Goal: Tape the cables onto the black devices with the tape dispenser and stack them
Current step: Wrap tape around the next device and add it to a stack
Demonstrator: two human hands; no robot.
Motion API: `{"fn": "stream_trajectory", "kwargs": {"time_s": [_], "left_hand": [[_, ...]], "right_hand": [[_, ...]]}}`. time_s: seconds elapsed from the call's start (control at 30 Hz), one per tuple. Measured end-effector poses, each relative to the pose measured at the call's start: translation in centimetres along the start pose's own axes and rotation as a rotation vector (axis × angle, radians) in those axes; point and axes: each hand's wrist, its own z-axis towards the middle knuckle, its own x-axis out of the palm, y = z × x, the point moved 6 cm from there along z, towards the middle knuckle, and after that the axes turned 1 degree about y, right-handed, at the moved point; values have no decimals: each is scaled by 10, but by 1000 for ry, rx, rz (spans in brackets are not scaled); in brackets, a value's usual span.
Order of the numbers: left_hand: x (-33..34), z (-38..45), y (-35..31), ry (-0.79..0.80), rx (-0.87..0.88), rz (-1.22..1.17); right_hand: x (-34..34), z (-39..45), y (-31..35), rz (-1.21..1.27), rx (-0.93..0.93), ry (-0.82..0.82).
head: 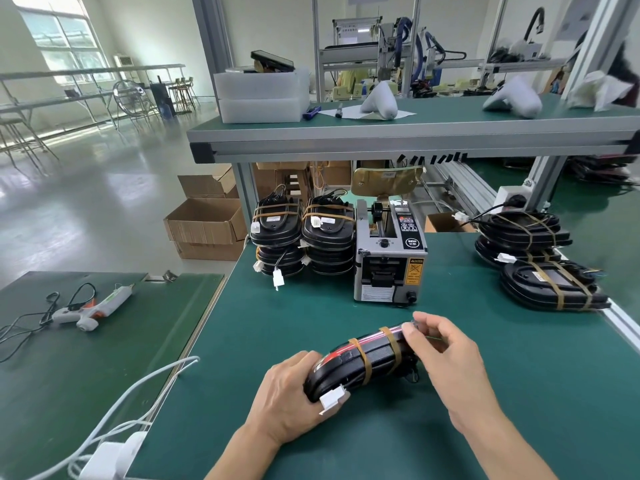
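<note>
My left hand [291, 393] grips the black device [360, 362] before the tape dispenser [389, 251]; my right hand [440, 344] pinches its far end; taping looks finished; stacking comes next.

We see a black device [360, 362] banded with tan tape strips [363, 358] (white connector [332, 400] too) on our dark green desk [311, 323], grey tape dispenser [389, 258] behind.

— What does the black device [360, 362] between the hands look like?
— Glossy black plastic, smooth, crossed by two matt tan tape bands [363, 362]; a white plastic connector [333, 400] sits at its near end.
— And the tabletop [311, 323] under the hands?
— A matt green mat with a dull metal edge.
— Beyond the hands?
— The tape dispenser [389, 258] has a grey metal-looking casing. Left of it, brown matt cardboard boxes [204, 220] stand on a shiny floor [104, 202].
</note>
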Motion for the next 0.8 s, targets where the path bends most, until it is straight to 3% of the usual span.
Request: {"fn": "stream_trajectory", "kwargs": {"time_s": [0.27, 0.6, 0.8], "left_hand": [[1, 0, 2, -2, 2, -16], [3, 0, 6, 109, -52, -53], [6, 0, 4, 183, -38, 29]], "right_hand": [[13, 5, -7, 27, 9, 319], [20, -4, 52, -147, -200, 297], [36, -15, 81, -354, -325, 151]]}}
